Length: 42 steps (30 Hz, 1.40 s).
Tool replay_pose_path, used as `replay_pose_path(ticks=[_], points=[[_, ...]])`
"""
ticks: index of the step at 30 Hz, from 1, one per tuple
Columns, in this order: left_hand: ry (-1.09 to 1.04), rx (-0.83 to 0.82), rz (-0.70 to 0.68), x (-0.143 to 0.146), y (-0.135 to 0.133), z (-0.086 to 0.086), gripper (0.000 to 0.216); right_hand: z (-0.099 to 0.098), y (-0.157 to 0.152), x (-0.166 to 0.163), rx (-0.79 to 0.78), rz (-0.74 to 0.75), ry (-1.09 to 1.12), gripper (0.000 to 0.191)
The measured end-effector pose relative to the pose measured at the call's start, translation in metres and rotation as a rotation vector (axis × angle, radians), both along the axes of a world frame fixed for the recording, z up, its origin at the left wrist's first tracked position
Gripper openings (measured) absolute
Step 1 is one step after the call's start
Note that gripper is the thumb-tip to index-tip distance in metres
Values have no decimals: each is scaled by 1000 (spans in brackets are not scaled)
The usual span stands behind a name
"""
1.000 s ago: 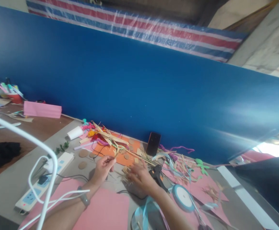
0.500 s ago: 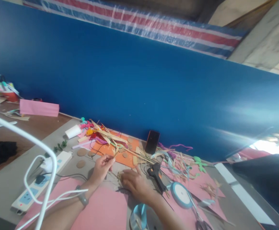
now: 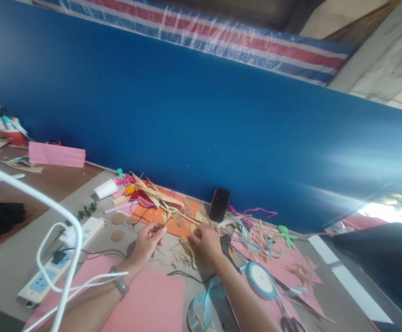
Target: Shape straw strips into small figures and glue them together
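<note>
My left hand [image 3: 148, 240] pinches a thin straw-coloured strip [image 3: 166, 220] whose far end lies over the orange sheet [image 3: 159, 215]. My right hand [image 3: 206, 241] is curled around a small bundle of dried straw pieces [image 3: 187, 249] on the grey table, just in front of the orange sheet. A pile of dried leaf strips and coloured pipe cleaners [image 3: 145, 193] lies behind my hands. A black glue gun [image 3: 227, 242] is partly hidden behind my right hand.
A black phone [image 3: 219, 204] leans on the blue wall. Light blue ribbon spool [image 3: 260, 280] and scissors [image 3: 287, 318] lie right; pink sheets [image 3: 149, 304] in front. A white power strip [image 3: 61, 258] with cables sits left. Brown discs [image 3: 118, 228] and a white roll [image 3: 106, 189] lie nearby.
My right hand slid back towards me and left, then moved forward again to the straw bundle beside the orange sheet. My left hand stayed in place holding the strip.
</note>
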State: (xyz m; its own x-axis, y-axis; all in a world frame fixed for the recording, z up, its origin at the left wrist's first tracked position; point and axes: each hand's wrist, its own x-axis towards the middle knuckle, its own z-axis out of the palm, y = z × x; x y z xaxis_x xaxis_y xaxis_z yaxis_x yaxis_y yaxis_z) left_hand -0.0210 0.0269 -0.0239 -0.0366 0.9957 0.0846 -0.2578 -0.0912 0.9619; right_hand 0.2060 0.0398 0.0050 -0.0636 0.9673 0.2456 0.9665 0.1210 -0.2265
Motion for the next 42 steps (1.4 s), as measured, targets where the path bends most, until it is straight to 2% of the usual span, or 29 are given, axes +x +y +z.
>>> replay_pose_path(ticks=[9,15,20,23,27,35,38,42], points=[[-5,-19,-7,-1,-4,9,25,6,-4,8,73,9,238,16],[-25,-31,-19,0,-2,5,25,39,0,19,141,16,486,17],[-51,-56,-3,3,1,0,32,60,-3,19,35,99,552,31],[-60,-55,-6,2,2,0,31,63,-4,18,-45,129,502,31],[-58,-41,-13,1,-1,2,29,58,2,23,-127,148,319,21],[-38,-25,5,1,-2,7,25,29,15,22,-153,139,-105,12],[-32,-31,5,0,-2,9,26,25,14,18,-160,143,-156,14],[-25,-35,7,-1,-3,11,26,31,4,15,-176,181,-130,16]])
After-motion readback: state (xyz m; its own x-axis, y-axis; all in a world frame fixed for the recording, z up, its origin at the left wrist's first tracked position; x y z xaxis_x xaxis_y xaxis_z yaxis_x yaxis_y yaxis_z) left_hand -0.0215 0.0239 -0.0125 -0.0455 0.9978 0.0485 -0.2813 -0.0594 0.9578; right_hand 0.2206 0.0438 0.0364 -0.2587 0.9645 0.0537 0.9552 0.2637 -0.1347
